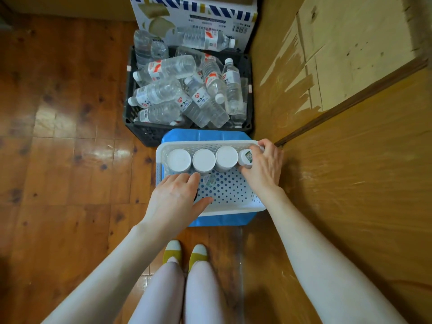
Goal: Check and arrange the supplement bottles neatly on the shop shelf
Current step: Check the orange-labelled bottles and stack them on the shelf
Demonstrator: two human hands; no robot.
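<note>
Wooden floor [58, 136], white basket [233, 210] on blue stool [205, 135], three white-capped bottles [203, 160] in a row, right hand [264, 167] with fingers curled round a fourth bottle [245, 157], left hand [173, 199] with fingers straight, holding nothing.

Both bare forearms reach forward and down. The left hand [177, 195] lies palm down, fingers nearly straight and together, thumb spread to the right. The right hand [264, 167] is turned inward, its fingers and thumb curled round a bottle [245, 157].
</note>
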